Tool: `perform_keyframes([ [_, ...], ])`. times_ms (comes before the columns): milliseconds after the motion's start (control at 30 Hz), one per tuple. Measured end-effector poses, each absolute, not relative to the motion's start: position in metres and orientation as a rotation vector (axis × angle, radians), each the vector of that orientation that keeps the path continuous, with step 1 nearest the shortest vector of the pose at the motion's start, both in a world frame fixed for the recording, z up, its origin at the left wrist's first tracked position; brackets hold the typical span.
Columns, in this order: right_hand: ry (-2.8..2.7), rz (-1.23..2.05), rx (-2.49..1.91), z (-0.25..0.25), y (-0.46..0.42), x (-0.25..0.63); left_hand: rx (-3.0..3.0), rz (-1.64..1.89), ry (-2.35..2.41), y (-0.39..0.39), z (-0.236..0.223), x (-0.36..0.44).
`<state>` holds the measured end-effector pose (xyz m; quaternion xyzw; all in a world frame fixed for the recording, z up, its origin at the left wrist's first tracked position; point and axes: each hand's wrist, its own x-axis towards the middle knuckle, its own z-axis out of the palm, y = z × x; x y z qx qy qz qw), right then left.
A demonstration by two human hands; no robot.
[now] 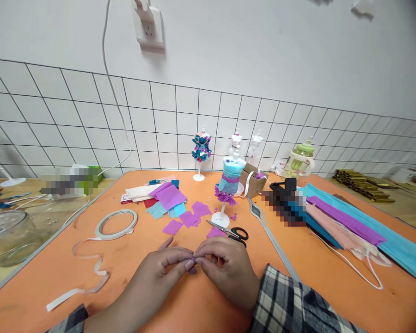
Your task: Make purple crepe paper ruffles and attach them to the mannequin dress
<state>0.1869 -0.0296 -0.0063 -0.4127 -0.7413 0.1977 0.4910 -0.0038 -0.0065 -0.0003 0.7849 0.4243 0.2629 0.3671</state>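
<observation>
- While the left hand [156, 273] is pinching a tiny purple piece [193, 260] with its fingertips, the right hand [230, 266] is pinching at it too, both grips closing narrow on it.
- The tiny purple piece is sitting between the two hands, over the orange mat [263, 252].
- Black-handled scissors [230, 231] are lying just past the right hand.
- Purple squares [172, 227] are lying near a little stand [230, 178] that is wearing a blue and purple dress.
- White tape [116, 236] is lying on the left, its loose end curling.
- Long colored strips [346, 220] are lying on the right.
</observation>
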Motion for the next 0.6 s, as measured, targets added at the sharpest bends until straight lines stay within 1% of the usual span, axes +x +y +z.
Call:
perform_keyframes([
  [100,-1.817,0.498,-1.000,-0.007,-0.029,0.186,2.131,0.668,1.067,-0.007,0.000,-0.005],
  [267,-1.814,0.536,-0.963,-0.008,-0.025,0.192,2.223,0.757,1.064,-0.009,0.003,-0.006],
  [467,-1.698,0.515,-1.007,-0.007,-0.019,0.202,1.877,0.764,1.202,-0.004,0.003,-0.009],
  [533,-1.701,0.574,-1.010,-0.008,-0.021,0.199,1.821,0.766,1.230,-0.002,0.002,-0.009],
  [600,-1.673,0.751,-1.009,-0.008,-0.025,0.196,1.814,0.759,1.235,-0.002,0.001,-0.007],
])
